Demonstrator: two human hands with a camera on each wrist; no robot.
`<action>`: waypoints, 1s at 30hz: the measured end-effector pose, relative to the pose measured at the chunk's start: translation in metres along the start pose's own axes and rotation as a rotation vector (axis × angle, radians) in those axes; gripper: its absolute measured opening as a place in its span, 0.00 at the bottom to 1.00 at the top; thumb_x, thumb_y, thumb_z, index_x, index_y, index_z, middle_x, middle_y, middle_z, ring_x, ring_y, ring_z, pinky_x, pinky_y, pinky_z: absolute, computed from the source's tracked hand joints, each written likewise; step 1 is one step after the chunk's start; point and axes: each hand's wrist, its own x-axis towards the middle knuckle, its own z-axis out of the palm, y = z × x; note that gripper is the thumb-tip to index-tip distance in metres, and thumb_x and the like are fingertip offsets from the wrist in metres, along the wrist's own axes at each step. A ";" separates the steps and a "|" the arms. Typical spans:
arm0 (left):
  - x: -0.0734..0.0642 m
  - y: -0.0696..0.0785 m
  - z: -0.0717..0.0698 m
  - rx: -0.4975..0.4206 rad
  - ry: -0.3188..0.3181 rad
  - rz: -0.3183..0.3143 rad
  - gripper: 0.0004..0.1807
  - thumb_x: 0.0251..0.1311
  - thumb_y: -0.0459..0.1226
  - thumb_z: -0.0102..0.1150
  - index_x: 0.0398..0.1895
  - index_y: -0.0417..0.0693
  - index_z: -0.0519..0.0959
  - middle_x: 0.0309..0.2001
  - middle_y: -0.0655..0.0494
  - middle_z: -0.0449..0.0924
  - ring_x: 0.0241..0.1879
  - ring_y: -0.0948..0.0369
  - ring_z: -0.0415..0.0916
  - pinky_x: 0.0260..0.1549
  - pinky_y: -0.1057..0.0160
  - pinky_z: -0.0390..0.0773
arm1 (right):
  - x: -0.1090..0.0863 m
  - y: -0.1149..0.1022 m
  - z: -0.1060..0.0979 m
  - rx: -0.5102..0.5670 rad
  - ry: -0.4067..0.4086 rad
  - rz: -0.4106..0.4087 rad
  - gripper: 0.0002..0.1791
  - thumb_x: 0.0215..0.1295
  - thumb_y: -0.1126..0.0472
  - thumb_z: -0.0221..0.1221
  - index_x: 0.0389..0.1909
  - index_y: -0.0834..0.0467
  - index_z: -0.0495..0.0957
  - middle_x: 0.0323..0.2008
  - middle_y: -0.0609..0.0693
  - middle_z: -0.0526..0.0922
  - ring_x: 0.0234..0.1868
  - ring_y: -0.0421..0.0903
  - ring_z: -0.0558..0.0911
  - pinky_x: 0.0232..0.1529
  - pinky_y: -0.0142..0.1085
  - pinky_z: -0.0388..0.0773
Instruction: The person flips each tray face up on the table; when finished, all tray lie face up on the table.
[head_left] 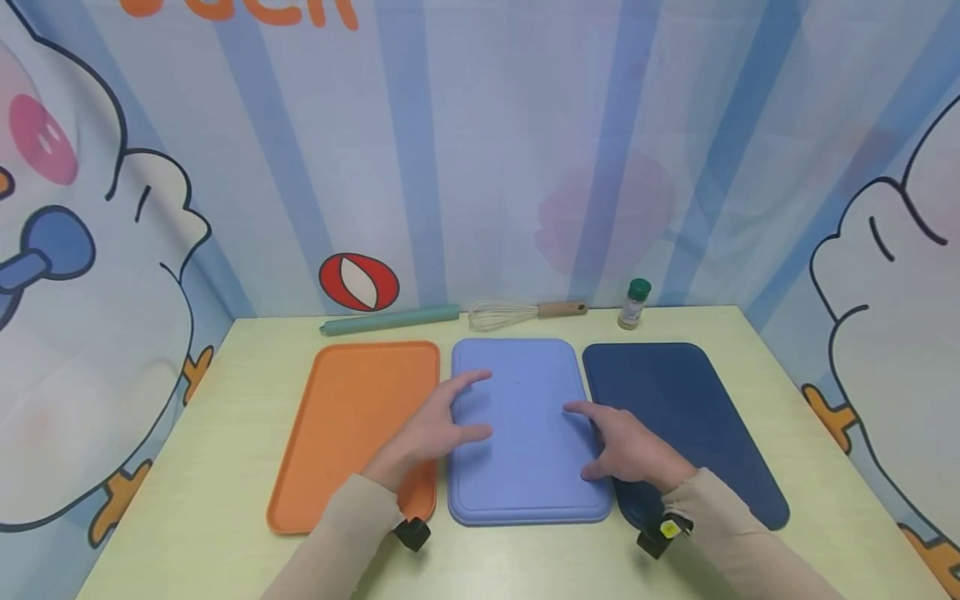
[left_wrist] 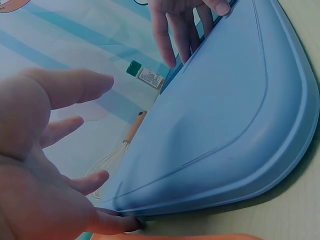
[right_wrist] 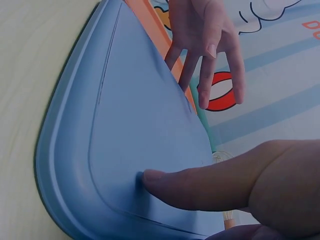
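A light blue tray (head_left: 525, 433) lies between an orange tray (head_left: 360, 408) and a dark blue tray (head_left: 690, 425). Its flat middle stands higher than its rim, as if it lies face down. My left hand (head_left: 431, 429) is over the light blue tray's left edge, thumb and fingers spread apart. Across from it, my right hand (head_left: 630, 446) hovers at the right edge with its thumb (right_wrist: 185, 187) close to the surface. Neither hand holds anything. Whether any fingertip touches the tray, I cannot tell.
Along the back of the pale table (head_left: 180, 467) lie a green rolling pin (head_left: 390, 320) and a whisk (head_left: 525, 313) with a wooden handle. A small green-capped jar (head_left: 633, 304) stands at the back right. A printed cloth (head_left: 495, 150) hangs behind and at the sides.
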 end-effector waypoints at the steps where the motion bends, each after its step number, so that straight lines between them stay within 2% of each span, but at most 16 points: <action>1: 0.000 0.000 0.000 -0.002 0.003 0.000 0.42 0.62 0.36 0.73 0.79 0.60 0.68 0.79 0.51 0.62 0.78 0.45 0.58 0.72 0.33 0.63 | 0.000 0.000 0.000 -0.002 -0.001 0.000 0.51 0.47 0.70 0.81 0.75 0.59 0.70 0.73 0.67 0.70 0.73 0.67 0.70 0.69 0.62 0.71; 8: 0.000 0.001 -0.001 -0.013 0.019 -0.007 0.41 0.62 0.34 0.73 0.79 0.57 0.68 0.78 0.49 0.64 0.77 0.44 0.59 0.71 0.33 0.65 | 0.000 -0.001 0.000 0.000 -0.008 0.006 0.51 0.48 0.69 0.81 0.75 0.58 0.70 0.73 0.67 0.70 0.73 0.67 0.71 0.67 0.61 0.73; 14: 0.002 0.002 -0.006 -0.005 0.069 0.000 0.39 0.62 0.30 0.72 0.77 0.52 0.70 0.76 0.44 0.67 0.75 0.40 0.63 0.70 0.35 0.68 | -0.001 -0.001 -0.001 0.011 -0.014 0.006 0.50 0.49 0.67 0.81 0.76 0.58 0.69 0.74 0.67 0.70 0.73 0.67 0.71 0.68 0.61 0.73; 23: 0.004 0.003 -0.017 -0.041 0.125 -0.067 0.38 0.65 0.31 0.70 0.77 0.53 0.70 0.78 0.43 0.63 0.73 0.35 0.65 0.66 0.36 0.74 | 0.000 0.002 -0.003 0.086 -0.028 0.009 0.51 0.51 0.67 0.80 0.77 0.58 0.67 0.76 0.67 0.66 0.73 0.68 0.70 0.67 0.59 0.74; 30: 0.006 0.003 -0.025 -0.096 0.148 -0.100 0.37 0.66 0.30 0.70 0.77 0.52 0.70 0.78 0.41 0.63 0.72 0.38 0.68 0.67 0.39 0.73 | 0.002 0.001 -0.006 0.153 -0.037 0.029 0.52 0.52 0.64 0.80 0.78 0.57 0.66 0.78 0.67 0.64 0.77 0.68 0.64 0.71 0.62 0.68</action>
